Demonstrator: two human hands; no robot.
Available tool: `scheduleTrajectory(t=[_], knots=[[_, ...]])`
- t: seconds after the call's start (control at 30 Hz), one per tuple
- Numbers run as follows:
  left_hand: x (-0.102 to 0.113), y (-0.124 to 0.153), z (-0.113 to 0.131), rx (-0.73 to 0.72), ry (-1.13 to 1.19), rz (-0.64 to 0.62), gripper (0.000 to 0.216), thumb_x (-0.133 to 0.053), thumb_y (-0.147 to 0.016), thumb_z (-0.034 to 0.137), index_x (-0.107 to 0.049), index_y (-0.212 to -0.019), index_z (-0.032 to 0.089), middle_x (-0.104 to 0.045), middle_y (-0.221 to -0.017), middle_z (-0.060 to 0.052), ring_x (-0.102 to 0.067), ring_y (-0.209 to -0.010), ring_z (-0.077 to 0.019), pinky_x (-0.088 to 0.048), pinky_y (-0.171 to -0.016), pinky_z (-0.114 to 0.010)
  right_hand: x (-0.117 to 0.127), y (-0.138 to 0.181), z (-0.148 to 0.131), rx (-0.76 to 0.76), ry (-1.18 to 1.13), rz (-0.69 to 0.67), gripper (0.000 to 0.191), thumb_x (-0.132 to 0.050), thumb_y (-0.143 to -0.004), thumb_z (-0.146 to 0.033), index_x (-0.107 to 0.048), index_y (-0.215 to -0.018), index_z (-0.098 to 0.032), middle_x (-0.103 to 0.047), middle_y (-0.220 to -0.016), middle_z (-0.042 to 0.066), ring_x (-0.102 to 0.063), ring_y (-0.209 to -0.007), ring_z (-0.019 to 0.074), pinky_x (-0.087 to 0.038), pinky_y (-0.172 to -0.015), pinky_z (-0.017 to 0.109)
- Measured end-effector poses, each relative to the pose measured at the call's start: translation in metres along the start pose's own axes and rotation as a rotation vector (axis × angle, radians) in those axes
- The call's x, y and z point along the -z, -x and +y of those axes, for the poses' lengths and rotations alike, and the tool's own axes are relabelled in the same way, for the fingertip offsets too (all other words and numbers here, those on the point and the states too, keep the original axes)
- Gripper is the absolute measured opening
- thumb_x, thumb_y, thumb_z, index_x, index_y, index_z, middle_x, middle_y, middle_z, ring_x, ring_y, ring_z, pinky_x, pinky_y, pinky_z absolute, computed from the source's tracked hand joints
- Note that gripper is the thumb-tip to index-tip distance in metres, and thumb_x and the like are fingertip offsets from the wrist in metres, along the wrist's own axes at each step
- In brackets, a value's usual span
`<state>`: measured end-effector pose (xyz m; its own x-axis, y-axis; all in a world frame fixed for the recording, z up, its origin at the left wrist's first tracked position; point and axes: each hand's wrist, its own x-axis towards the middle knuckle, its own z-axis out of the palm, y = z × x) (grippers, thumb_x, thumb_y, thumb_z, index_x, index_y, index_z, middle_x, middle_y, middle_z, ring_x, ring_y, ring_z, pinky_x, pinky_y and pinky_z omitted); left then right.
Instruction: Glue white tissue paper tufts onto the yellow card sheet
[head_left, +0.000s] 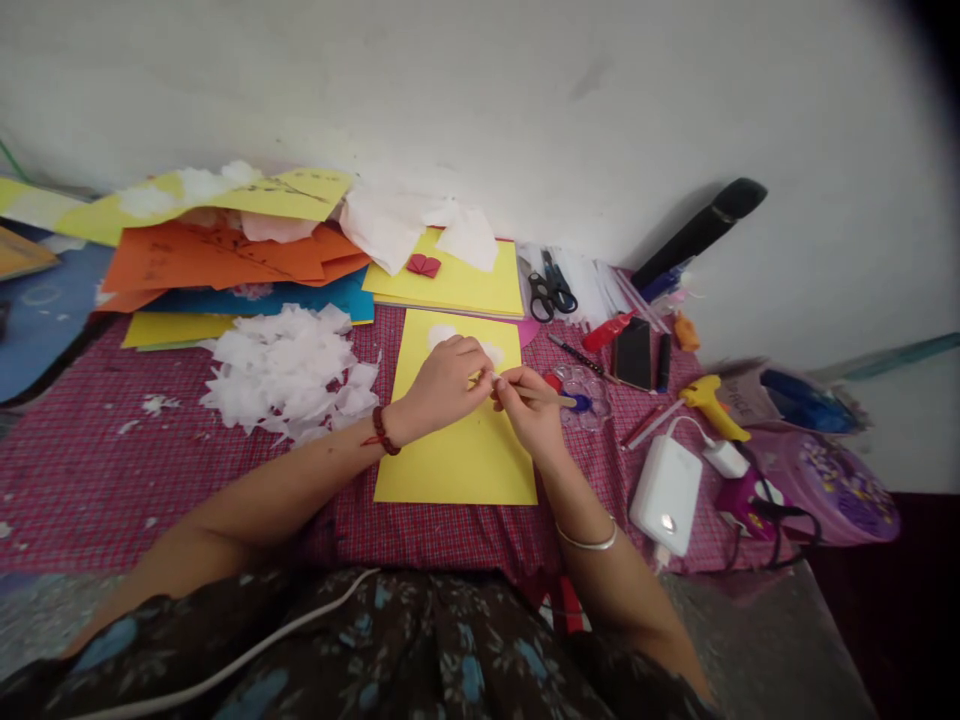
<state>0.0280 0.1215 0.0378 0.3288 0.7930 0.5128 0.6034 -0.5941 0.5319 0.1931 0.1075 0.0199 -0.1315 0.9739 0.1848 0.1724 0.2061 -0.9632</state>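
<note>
My right hand (534, 412) is closed around a thin wooden stick (551, 397), which looks like a brush handle. Its far end reaches over a clear flower-shaped palette (595, 408) with blue in it. My left hand (444, 385) meets the right one, its fingertips pinched on a small white scrap at the stick's near end. Both hands are above a yellow sheet (454, 470) lying flat. White fluffy patches (441, 335) sit near its top, partly hidden behind my left hand. To the left lies a heap of torn white tissue paper (289, 370).
Behind are yellow sheets (450, 290) with a red folded paper (424, 265) and orange cards (225, 255). Scissors (553, 287), a phone (634, 352), a yellow glue gun (714, 405) and a white power bank (667, 495) lie on the right. A wall rises behind.
</note>
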Motion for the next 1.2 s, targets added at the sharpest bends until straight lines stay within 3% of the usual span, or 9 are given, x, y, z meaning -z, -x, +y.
scheduleTrajectory(t=[0.13, 0.27, 0.47, 0.57, 0.73, 0.87, 1.2], knots=[[0.001, -0.003, 0.000, 0.244, 0.407, -0.091, 0.014, -0.054, -0.082, 0.020, -0.058, -0.069, 0.016, -0.057, -0.068, 0.000, -0.051, -0.066, -0.0118, -0.038, -0.061, -0.026, 0.000, -0.001, 0.001, -0.014, -0.023, 0.004, 0.024, -0.064, -0.082, -0.043, -0.059, -0.075, -0.021, -0.063, -0.064, -0.002, -0.057, -0.053, 0.0104, -0.047, -0.051, 0.023], [0.007, -0.007, -0.002, 0.415, 0.716, -0.152, 0.018, -0.064, -0.078, 0.029, -0.058, -0.070, 0.015, -0.053, -0.064, 0.003, -0.045, -0.057, -0.0075, -0.034, -0.055, -0.022, 0.003, -0.003, 0.004, -0.007, -0.020, 0.023, 0.022, -0.064, -0.082, -0.041, -0.059, -0.075, -0.021, -0.062, -0.064, -0.002, -0.056, -0.053, 0.0101, -0.047, -0.050, 0.023], [0.021, -0.019, -0.030, 0.496, 0.849, 0.025, 0.019, -0.072, -0.070, 0.027, -0.059, -0.076, 0.014, -0.058, -0.067, 0.002, -0.049, -0.058, -0.0062, -0.039, -0.055, -0.020, 0.024, -0.015, 0.015, -0.010, -0.152, 0.238, 0.015, -0.064, -0.082, -0.035, -0.060, -0.087, -0.021, -0.066, -0.076, -0.001, -0.060, -0.059, 0.0096, -0.051, -0.057, 0.024], [0.021, -0.020, -0.047, 0.526, 0.801, 0.051, 0.020, -0.071, -0.068, 0.029, -0.062, -0.078, 0.014, -0.060, -0.068, 0.002, -0.050, -0.058, -0.0065, -0.039, -0.056, -0.020, 0.032, -0.021, 0.023, -0.088, -0.232, 0.236, 0.018, -0.065, -0.079, -0.034, -0.059, -0.090, -0.021, -0.068, -0.077, -0.001, -0.060, -0.056, 0.0095, -0.052, -0.056, 0.024], [0.015, -0.014, -0.055, 0.529, 0.465, -0.163, 0.017, -0.064, -0.072, 0.030, -0.064, -0.070, 0.014, -0.059, -0.063, 0.001, -0.047, -0.057, -0.0088, -0.033, -0.052, -0.021, 0.032, -0.026, 0.031, -0.125, -0.132, 0.219, 0.021, -0.061, -0.081, -0.041, -0.056, -0.080, -0.020, -0.063, -0.063, -0.002, -0.055, -0.046, 0.0087, -0.045, -0.045, 0.021], [0.010, -0.013, -0.055, 0.440, 0.221, -0.231, 0.016, -0.058, -0.073, 0.028, -0.061, -0.065, 0.015, -0.061, -0.067, -0.001, -0.050, -0.061, -0.0113, -0.034, -0.055, -0.023, 0.025, -0.030, 0.036, -0.184, -0.056, 0.182, 0.024, -0.062, -0.078, -0.043, -0.054, -0.081, -0.021, -0.063, -0.061, -0.003, -0.054, -0.044, 0.0093, -0.043, -0.043, 0.022], [0.011, -0.012, -0.061, 0.398, 0.079, -0.467, 0.009, -0.050, -0.068, 0.018, -0.058, -0.066, 0.016, -0.058, -0.064, 0.000, -0.049, -0.058, -0.0124, -0.032, -0.052, -0.025, 0.012, -0.048, 0.048, -0.199, -0.092, 0.153, 0.026, -0.062, -0.076, -0.046, -0.052, -0.080, -0.022, -0.066, -0.065, -0.002, -0.055, -0.044, 0.0093, -0.039, -0.041, 0.021]])
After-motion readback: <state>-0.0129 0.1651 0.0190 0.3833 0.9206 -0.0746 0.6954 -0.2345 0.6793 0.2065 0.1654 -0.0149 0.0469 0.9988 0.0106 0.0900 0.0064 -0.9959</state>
